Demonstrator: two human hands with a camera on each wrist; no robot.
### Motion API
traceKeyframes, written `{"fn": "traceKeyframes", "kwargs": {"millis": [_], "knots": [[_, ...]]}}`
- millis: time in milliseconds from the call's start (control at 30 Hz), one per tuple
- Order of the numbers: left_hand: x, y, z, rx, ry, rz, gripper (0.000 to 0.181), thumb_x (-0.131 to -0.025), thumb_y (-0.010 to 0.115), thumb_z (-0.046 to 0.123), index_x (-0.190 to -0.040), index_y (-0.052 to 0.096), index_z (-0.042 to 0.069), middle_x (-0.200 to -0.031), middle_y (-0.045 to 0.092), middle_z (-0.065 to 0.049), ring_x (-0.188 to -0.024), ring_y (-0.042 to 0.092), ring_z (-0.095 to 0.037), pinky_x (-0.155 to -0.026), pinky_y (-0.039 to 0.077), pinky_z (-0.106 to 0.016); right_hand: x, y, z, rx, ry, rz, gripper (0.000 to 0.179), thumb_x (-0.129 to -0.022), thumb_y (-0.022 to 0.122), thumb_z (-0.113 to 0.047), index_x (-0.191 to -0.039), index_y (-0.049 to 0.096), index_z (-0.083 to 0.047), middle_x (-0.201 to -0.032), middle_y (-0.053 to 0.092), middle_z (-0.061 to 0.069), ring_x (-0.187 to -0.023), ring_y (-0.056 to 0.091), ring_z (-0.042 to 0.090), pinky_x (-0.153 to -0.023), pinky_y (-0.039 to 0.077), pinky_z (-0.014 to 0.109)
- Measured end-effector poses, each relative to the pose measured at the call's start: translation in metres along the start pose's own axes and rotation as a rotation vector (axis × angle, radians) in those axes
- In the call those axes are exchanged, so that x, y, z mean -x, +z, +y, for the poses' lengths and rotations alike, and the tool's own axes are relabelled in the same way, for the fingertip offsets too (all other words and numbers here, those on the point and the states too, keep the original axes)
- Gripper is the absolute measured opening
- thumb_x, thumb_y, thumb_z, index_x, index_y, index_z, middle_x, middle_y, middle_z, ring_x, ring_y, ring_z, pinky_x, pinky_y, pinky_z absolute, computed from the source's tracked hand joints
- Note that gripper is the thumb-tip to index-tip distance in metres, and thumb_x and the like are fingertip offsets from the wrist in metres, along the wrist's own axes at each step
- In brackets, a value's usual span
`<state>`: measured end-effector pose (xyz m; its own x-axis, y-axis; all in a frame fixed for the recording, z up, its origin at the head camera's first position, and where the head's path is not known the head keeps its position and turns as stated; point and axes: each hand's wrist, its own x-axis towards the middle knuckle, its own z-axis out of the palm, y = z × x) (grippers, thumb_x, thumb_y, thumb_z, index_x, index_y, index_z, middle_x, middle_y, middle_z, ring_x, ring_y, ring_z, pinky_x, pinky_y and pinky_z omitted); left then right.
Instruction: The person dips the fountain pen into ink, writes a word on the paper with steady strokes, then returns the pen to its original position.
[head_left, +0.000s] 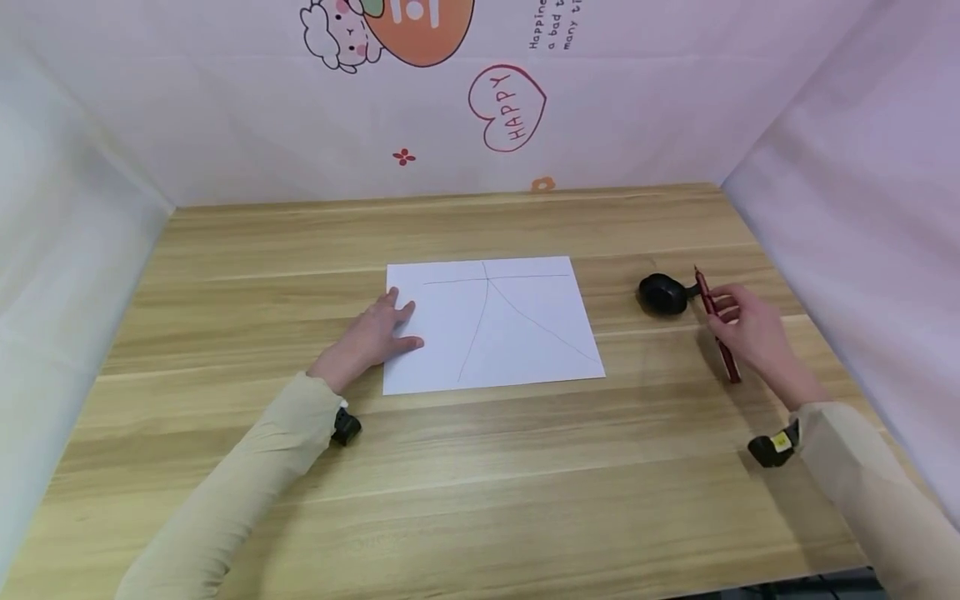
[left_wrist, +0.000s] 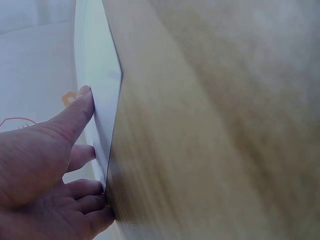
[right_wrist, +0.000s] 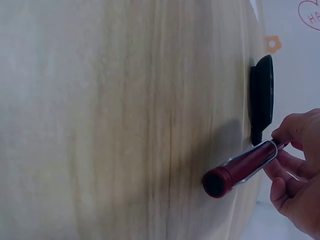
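Note:
A white sheet of paper (head_left: pixel 525 325) lies on the wooden table, with thin lines drawn on it that cross near its top edge. My left hand (head_left: pixel 372 331) rests on the paper's left edge, fingers spread; the left wrist view shows the thumb on the sheet and the lower fingertips at its edge. On the right, my right hand (head_left: pixel 753 327) pinches a dark red pen (head_left: pixel 726 354) with a silver clip, seen closely in the right wrist view. Just left of the pen lies a black oval object (head_left: pixel 662 294) with a short narrow neck; its kind is unclear.
The wooden table (head_left: pixel 480 492) extends around the paper. A white printed cloth (head_left: pixel 247 125) stands along the back edge, and plain white cloth (head_left: pixel 862 192) hangs on both sides. Each wrist carries a small black camera (head_left: pixel 346 426).

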<state>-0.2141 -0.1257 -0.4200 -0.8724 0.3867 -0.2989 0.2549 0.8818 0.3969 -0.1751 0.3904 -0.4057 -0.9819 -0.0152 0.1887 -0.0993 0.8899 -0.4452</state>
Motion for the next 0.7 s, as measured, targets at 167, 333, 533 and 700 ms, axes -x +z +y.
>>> {"fn": "traceKeyframes", "kwargs": {"millis": [167,333,533,700], "knots": [[0.0019,-0.0009,0.0003,0.002,0.004,-0.004,0.071,-0.092,0.060,0.036,-0.147,0.029,0.003,-0.155,0.007,-0.028,-0.143,0.013,-0.046,-0.114,0.021,-0.056,-0.0070,0.0040,0.0046,0.048,-0.018,-0.019,0.031,-0.080,0.064,-0.002,-0.108,0.058,0.007,-0.093,0.066,0.031,-0.063,0.059,0.004,-0.051,0.038,0.009],[0.0034,-0.0005,0.0005,-0.004,0.009,0.008,0.070,-0.092,0.060,0.036,-0.146,0.030,0.002,-0.155,0.008,-0.029,-0.142,0.014,-0.046,-0.114,0.022,-0.057,-0.0081,0.0059,0.0063,0.045,-0.030,-0.049,0.028,-0.080,0.062,0.000,-0.106,0.057,0.010,-0.091,0.065,0.032,-0.071,0.065,0.037,-0.052,0.041,0.014],[0.0043,-0.0013,0.0012,0.002,0.006,0.014,0.070,-0.092,0.061,0.035,-0.146,0.031,0.003,-0.155,0.008,-0.029,-0.143,0.014,-0.046,-0.115,0.021,-0.056,-0.0068,0.0060,0.0062,0.032,-0.010,-0.067,0.030,-0.081,0.063,0.000,-0.108,0.055,0.011,-0.090,0.065,0.033,-0.077,0.065,0.045,-0.053,0.042,0.014],[0.0043,-0.0003,0.0009,0.003,0.015,0.022,0.070,-0.091,0.061,0.035,-0.145,0.032,0.001,-0.155,0.009,-0.030,-0.142,0.015,-0.047,-0.114,0.022,-0.056,-0.0050,0.0073,0.0071,0.025,0.014,-0.083,0.035,-0.084,0.064,-0.004,-0.112,0.053,0.013,-0.092,0.065,0.034,-0.080,0.064,0.045,-0.057,0.047,0.021]]}}
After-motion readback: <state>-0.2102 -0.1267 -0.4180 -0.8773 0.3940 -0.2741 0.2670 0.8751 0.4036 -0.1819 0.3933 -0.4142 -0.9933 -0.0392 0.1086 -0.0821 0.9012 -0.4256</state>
